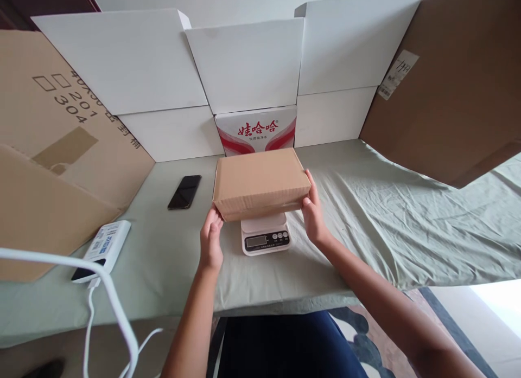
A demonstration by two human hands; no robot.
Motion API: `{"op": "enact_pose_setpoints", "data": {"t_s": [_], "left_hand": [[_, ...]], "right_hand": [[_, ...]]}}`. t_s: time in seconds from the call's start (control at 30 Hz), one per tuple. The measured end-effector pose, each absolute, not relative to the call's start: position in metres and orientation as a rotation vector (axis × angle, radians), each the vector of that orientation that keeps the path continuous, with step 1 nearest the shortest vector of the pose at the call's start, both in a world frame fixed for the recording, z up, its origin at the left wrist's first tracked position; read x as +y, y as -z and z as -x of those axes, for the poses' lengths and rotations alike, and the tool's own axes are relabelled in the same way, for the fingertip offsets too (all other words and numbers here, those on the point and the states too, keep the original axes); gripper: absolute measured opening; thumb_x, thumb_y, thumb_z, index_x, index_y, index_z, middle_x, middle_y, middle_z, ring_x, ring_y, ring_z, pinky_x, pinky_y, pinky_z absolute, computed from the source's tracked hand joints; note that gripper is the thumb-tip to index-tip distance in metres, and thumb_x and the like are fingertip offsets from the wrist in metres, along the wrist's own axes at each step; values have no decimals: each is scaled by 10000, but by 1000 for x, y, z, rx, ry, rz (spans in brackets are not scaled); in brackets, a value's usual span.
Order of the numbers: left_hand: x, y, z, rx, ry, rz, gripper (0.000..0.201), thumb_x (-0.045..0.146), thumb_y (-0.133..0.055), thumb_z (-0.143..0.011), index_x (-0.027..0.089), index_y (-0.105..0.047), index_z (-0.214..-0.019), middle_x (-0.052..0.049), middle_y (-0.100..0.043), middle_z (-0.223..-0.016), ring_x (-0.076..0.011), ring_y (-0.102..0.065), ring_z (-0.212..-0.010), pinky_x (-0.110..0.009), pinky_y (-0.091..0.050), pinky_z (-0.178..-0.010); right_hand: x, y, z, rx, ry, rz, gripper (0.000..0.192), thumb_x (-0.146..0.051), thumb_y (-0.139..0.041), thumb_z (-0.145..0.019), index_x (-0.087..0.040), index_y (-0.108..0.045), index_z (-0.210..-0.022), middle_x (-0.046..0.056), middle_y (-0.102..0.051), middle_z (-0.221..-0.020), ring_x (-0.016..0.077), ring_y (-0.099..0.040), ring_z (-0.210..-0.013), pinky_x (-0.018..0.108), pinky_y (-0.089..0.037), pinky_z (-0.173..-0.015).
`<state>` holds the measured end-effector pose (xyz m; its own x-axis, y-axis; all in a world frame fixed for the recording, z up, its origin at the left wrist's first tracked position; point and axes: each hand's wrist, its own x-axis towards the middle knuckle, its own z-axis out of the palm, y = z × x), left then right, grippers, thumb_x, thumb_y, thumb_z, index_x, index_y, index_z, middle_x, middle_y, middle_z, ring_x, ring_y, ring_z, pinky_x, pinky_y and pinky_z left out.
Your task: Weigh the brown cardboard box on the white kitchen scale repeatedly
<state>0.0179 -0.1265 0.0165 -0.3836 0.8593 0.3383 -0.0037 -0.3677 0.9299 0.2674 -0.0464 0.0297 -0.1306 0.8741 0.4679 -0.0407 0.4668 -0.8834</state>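
Carton (262, 177) held above the scale (266, 242)

The left hand (211, 239) is curled partway round the carton's near left corner, its fingers under the lower edge. The right hand (312, 210) grips the right end, thumb on the near side and fingers reaching up along the end. Between them the carton sits slightly tilted, covering the back of the scale; whether it touches the plate is hard to say, since the carton hides most of it. The scale's display and buttons face the person.

On the green cloth (366, 220), a phone (184, 192) lies to the left of the carton, with a white device (103, 248) further left, a cord (90, 307) plugged into its near end. Behind the carton stands a red-and-white printed box (256, 129), with white boxes (248, 63) above and beside it.
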Motion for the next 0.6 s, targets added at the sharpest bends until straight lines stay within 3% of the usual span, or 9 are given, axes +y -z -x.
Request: {"op": "enact_pose_setpoints", "data": {"t_s": [0.2, 0.43, 0.6], "left_hand": [[-44, -39, 2, 1139, -1881, -1197, 798, 768, -584, -810, 211, -640, -1378, -194, -582, -1484, -333, -501, -1431, -468, -378, -1174], [-9, -5, 10, 1167, -1844, -1059, 815, 819, -606, -745, 231, -677, -1306, -195, -572, -1492, -315, -493, -1441, -452, -391, -1162], [-5, 7, 11, 1215, -1792, -1020, 741, 775, -642, -755, 230, -693, -1254, -188, -622, -1433, -321, -526, -1413, -465, -421, -1140]], "right_hand": [[23, -54, -249, -1553, -762, 690, 779, -759, -358, -933, -403, -183, -1604, -53, -229, -1713, 287, -194, -1606, 545, -231, -1306], [62, -9, -231, -1471, -895, 741, 790, -716, -422, -907, -305, -259, -1562, 24, -285, -1679, 269, -253, -1575, 500, -220, -1308], [66, -5, -232, -1500, -910, 798, 756, -719, -406, -903, -319, -281, -1533, 30, -349, -1641, 268, -306, -1539, 503, -242, -1296]]}}
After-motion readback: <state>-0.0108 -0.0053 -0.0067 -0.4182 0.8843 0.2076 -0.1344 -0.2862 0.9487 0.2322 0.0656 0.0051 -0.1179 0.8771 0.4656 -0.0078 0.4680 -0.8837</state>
